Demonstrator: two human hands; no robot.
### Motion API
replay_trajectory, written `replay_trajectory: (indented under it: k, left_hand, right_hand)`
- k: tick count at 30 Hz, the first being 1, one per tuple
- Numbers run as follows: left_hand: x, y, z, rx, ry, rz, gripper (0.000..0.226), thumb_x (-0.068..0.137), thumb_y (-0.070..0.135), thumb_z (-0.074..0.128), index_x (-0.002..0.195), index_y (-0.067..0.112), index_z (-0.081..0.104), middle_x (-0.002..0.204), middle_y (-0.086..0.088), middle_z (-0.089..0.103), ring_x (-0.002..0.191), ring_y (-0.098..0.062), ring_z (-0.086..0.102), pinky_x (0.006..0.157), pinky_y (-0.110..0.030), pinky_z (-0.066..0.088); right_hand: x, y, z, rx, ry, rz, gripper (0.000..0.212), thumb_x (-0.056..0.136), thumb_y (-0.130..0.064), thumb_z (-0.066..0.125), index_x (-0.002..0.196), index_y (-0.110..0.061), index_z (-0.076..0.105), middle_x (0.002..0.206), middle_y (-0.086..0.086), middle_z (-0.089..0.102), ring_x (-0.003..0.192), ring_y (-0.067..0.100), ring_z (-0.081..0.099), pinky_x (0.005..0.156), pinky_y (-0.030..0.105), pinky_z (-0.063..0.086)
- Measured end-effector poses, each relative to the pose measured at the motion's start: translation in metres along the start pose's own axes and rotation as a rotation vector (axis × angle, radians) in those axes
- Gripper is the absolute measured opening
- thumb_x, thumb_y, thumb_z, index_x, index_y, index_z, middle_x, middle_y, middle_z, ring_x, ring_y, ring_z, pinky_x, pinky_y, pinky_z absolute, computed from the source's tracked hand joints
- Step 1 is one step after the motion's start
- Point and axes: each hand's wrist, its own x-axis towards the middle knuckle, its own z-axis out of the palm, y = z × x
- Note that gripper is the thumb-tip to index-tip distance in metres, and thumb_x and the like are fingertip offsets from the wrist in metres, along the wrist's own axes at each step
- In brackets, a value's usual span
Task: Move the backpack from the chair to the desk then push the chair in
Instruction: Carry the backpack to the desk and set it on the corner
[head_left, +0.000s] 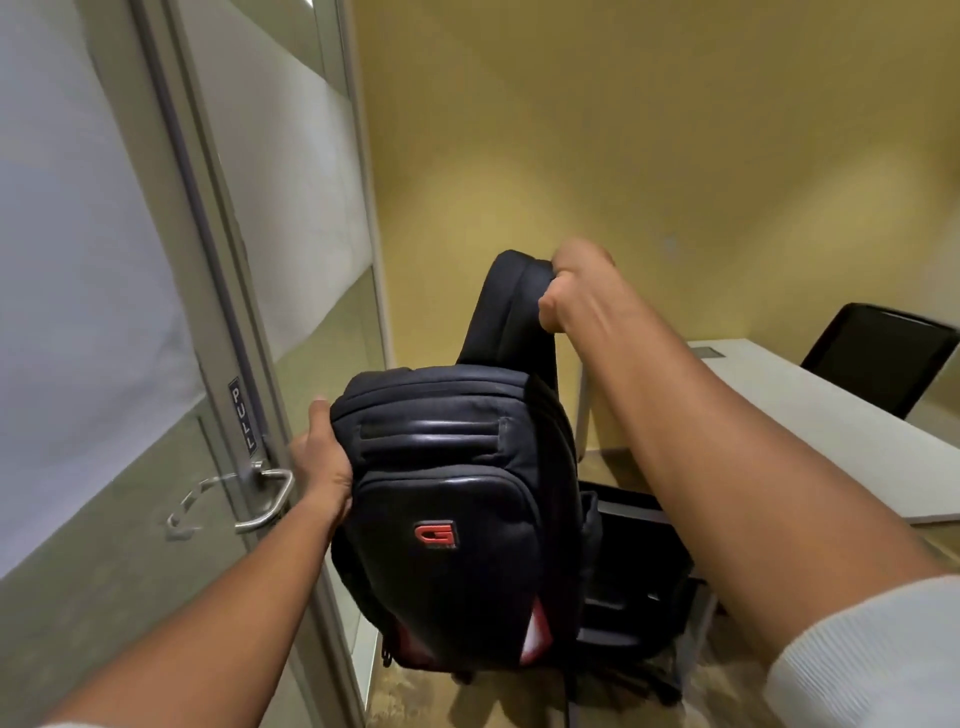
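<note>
Right now the black backpack (457, 519) hangs in the air, clear of the black office chair (634, 587) that stands below and behind it. The right hand (576, 286) is clenched round the shoulder strap (509, 312) up top. The left hand (322, 467) clasps the bag's left side, thumb on the front, fingers wrapped behind. The white desk (831, 431) lies to the right, apart from the bag, and a glass door's handle (270, 499) sits just beside the left hand.

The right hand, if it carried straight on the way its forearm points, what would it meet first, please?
Beyond the strap of the backpack that the right hand grips, nothing shows in its line until the yellow wall; how far off that wall is cannot be judged.
</note>
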Motion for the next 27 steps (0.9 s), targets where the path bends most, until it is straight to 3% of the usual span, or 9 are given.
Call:
replay_trajectory:
  k: [3,6,10,12,17,19,22,24,27]
  left_hand:
    - [0.001,0.020,0.014,0.082,0.115,0.026,0.046,0.075,0.058,0.056,0.053,0.018,0.053,0.053,0.003,0.050,0.051,-0.019,0.045,0.049,-0.029,0.037]
    - [0.004,0.040,0.029,0.092,0.171,0.008,0.042,0.076,0.051,0.054,0.052,0.017,0.049,0.054,0.002,0.047,0.050,-0.020,0.040,0.046,-0.029,0.034]
    - [0.008,0.062,0.045,0.042,0.219,-0.014,0.034,0.073,0.046,0.052,0.058,0.016,0.053,0.059,0.001,0.054,0.054,-0.022,0.048,0.047,-0.033,0.036]
    - [0.012,0.074,0.052,-0.016,0.237,-0.022,0.029,0.072,0.042,0.051,0.061,0.015,0.054,0.065,0.001,0.058,0.058,-0.023,0.052,0.050,-0.033,0.036]
    - [0.024,0.101,0.062,-0.081,0.273,-0.018,0.027,0.073,0.038,0.047,0.058,0.016,0.054,0.061,0.004,0.058,0.052,-0.018,0.051,0.044,-0.030,0.032]
    - [0.029,0.109,0.067,-0.110,0.268,-0.015,0.025,0.072,0.035,0.047,0.057,0.015,0.052,0.059,0.004,0.056,0.050,-0.018,0.048,0.045,-0.029,0.034]
    - [0.035,0.122,0.078,-0.096,0.244,0.007,0.024,0.074,0.033,0.046,0.057,0.016,0.047,0.057,0.005,0.051,0.050,-0.018,0.045,0.046,-0.030,0.034]
    - [0.040,0.129,0.086,-0.079,0.212,0.024,0.026,0.075,0.034,0.046,0.056,0.016,0.047,0.056,0.005,0.051,0.051,-0.019,0.045,0.047,-0.030,0.034]
    - [0.052,0.142,0.100,-0.099,0.173,0.061,0.027,0.074,0.032,0.047,0.053,0.016,0.046,0.053,0.006,0.048,0.050,-0.019,0.043,0.047,-0.030,0.034]
  right_hand:
    - [0.007,-0.011,-0.003,0.034,0.018,0.046,0.023,0.091,-0.007,0.041,0.070,-0.015,0.036,0.056,-0.002,0.034,0.055,0.016,0.028,0.054,0.025,0.027]
    - [0.016,-0.016,-0.004,0.005,-0.037,0.005,0.004,0.088,-0.010,0.054,0.089,-0.013,0.057,0.083,0.002,0.054,0.074,0.018,0.047,0.067,0.030,0.039]
    - [0.032,0.000,-0.010,-0.066,-0.177,-0.102,0.021,0.085,-0.019,0.064,0.103,-0.008,0.067,0.102,0.007,0.072,0.090,0.023,0.068,0.082,0.039,0.056]
    - [0.036,0.016,-0.015,-0.114,-0.219,-0.132,0.028,0.084,-0.032,0.068,0.103,-0.012,0.065,0.097,0.005,0.073,0.089,0.023,0.069,0.074,0.039,0.059]
    - [0.048,0.056,-0.041,-0.440,-0.191,-0.243,0.049,0.078,-0.070,0.054,0.087,-0.024,0.071,0.083,-0.011,0.073,0.076,0.009,0.069,0.058,0.022,0.050]
    - [0.053,0.071,-0.050,-0.503,-0.211,-0.253,0.062,0.076,-0.079,0.044,0.102,-0.029,0.069,0.099,-0.016,0.068,0.092,0.008,0.064,0.073,0.026,0.049]
    - [0.063,0.085,-0.050,-0.460,-0.180,-0.245,0.085,0.077,-0.084,0.032,0.131,-0.024,0.057,0.125,-0.006,0.060,0.115,0.018,0.056,0.101,0.040,0.043]
    - [0.065,0.087,-0.039,-0.412,-0.084,-0.316,0.080,0.081,-0.081,0.026,0.123,-0.023,0.062,0.116,-0.005,0.063,0.105,0.017,0.058,0.094,0.038,0.045]
    - [0.069,0.084,-0.018,-0.360,0.146,-0.485,0.065,0.088,-0.074,0.021,0.074,-0.026,0.061,0.077,-0.010,0.059,0.073,0.009,0.055,0.067,0.033,0.040]
